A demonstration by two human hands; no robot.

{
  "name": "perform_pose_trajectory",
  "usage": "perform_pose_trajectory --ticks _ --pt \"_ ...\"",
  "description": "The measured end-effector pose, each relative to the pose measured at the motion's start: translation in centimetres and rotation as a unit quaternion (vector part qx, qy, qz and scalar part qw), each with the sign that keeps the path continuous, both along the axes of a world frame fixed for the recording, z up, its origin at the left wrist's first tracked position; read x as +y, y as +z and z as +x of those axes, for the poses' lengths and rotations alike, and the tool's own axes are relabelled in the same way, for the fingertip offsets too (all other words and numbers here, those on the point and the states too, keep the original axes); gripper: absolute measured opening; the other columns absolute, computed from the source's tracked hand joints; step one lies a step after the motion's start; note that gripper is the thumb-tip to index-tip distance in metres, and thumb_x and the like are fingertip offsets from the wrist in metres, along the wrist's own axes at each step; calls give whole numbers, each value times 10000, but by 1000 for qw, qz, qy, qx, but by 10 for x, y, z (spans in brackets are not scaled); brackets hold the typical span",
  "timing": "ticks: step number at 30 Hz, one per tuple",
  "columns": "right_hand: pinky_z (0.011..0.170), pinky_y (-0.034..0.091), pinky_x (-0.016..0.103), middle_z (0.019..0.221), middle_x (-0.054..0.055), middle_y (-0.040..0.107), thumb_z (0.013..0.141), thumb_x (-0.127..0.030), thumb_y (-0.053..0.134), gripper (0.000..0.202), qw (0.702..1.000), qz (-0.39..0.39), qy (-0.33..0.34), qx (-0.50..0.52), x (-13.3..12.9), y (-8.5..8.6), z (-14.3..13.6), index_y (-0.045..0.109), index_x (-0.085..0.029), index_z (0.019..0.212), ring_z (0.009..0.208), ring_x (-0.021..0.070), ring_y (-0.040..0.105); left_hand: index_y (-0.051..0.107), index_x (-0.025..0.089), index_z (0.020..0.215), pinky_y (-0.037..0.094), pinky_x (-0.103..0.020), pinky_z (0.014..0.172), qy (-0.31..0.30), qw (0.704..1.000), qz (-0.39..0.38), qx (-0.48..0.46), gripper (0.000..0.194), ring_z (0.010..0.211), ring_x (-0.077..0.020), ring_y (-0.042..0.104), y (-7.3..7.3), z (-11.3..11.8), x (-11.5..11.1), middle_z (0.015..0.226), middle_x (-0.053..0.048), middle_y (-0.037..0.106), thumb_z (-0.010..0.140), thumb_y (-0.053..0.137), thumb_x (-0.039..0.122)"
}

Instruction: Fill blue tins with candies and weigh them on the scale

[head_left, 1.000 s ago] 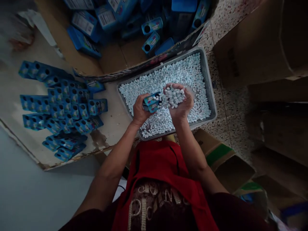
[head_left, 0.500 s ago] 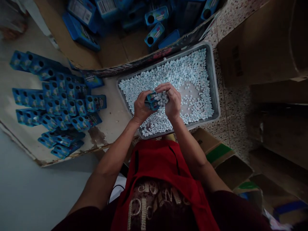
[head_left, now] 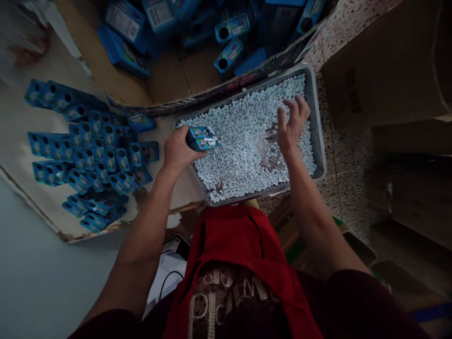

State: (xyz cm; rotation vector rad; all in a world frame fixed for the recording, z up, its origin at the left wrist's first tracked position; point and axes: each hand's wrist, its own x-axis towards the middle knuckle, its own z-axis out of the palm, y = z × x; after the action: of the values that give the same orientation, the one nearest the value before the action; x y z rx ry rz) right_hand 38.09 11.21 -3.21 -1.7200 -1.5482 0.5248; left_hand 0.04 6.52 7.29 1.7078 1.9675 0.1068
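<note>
My left hand point(head_left: 179, 148) is wrapped round small blue boxes point(head_left: 200, 136), apparently two side by side, over the left end of a metal tray. White round candies lie heaped on the boxes' upper ends. The grey tray point(head_left: 319, 136) is spread with many pale bluish-white candies point(head_left: 233, 162). Over its right part my right hand point(head_left: 293, 125) hovers with fingers apart and nothing in them. Just left of that hand the tray's bottom shows through a thin patch of candies.
Rows of blue boxes point(head_left: 84, 146) with dark round holes stand on the pale table point(head_left: 176, 188) at left. Behind the tray a large cardboard carton point(head_left: 165, 84) holds more blue boxes. Brown cartons point(head_left: 381, 70) stand on the speckled floor at right.
My hands have parted. The left has drawn the blue boxes leftward; the right has let go of its handful of candies and moved right, fingers spread. Candies now sit on the boxes' ends.
</note>
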Motion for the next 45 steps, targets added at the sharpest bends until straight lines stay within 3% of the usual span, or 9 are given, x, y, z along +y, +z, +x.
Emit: perform_pose_trajectory --ticks 3,7,13,18,21,24,30,36,45 --pt "1462 150 575 1698 171 614 1042 -777 726 676 1000 16 1 -8 43 -43 -5 742 -217 1420 1657 283 340 745 225 1092 606 -552 1091 -24 998 -48 33 589 1234 -496 763 -6 -1 30 1095 -124 807 590 1020 366" --pt "1437 192 651 1734 227 562 1108 -768 604 723 996 -2 -42 -75 49 -54 -54 713 -133 1436 1688 329 330 810 253 1060 558 -679 1168 -48 999 -13 5 612 1290 -521 701 -24 23 63 1030 -97 803 523 1084 357" --pt "1316 445 675 1391 171 721 1137 -816 408 770 994 -41 78 -59 15 -36 -112 783 -174 1337 1423 373 624 807 182 1154 579 -700 1147 -88 990 -61 88 693 1281 -538 721 -18 76 79 1172 -147 795 528 1099 241" --pt "1201 561 559 1088 93 750 1071 -914 446 743 983 -62 3 170 -22 -19 -143 793 -258 1063 1167 308 720 793 188 1171 640 -579 1008 -140 984 -35 102 635 1034 -399 784 -6 97 57 986 -97 811 585 1038 165" --pt "1126 612 527 997 55 764 998 -901 585 659 932 -82 -35 351 -43 7 -142 769 -271 944 1078 288 746 774 215 1131 646 -551 1017 -145 989 -6 9 626 1066 -407 800 -7 90 32 1077 -85 821 566 1035 153" --pt "1128 624 525 1128 55 795 999 -808 616 556 877 -80 -79 468 -54 43 -128 784 -279 983 1153 290 771 742 242 1270 658 -493 1050 -129 980 44 -143 772 1163 -381 805 -14 69 2 1235 -61 820 570 1066 221" --pt "975 690 517 1167 86 805 927 -837 656 577 789 -146 -92 590 -49 102 -107 768 -278 1019 1079 305 793 660 255 1412 639 -482 1192 -35 916 129 -378 841 1387 -346 770 -52 49 -43 1459 -111 783 732 1062 544" --pt "966 696 492 1108 97 750 957 -958 562 703 804 -151 -16 574 -48 132 -117 750 -284 1020 1135 319 785 683 286 1414 633 -515 1208 -29 911 150 -383 801 1388 -340 773 -65 54 -50 1458 -100 781 756 1040 570" --pt "1123 614 539 992 74 715 998 -895 599 635 853 -66 102 508 -46 119 -136 710 -282 871 1080 301 737 663 270 1408 650 -429 1134 -18 931 172 -321 775 1316 -313 783 -58 57 -56 1396 -69 792 724 1019 350"
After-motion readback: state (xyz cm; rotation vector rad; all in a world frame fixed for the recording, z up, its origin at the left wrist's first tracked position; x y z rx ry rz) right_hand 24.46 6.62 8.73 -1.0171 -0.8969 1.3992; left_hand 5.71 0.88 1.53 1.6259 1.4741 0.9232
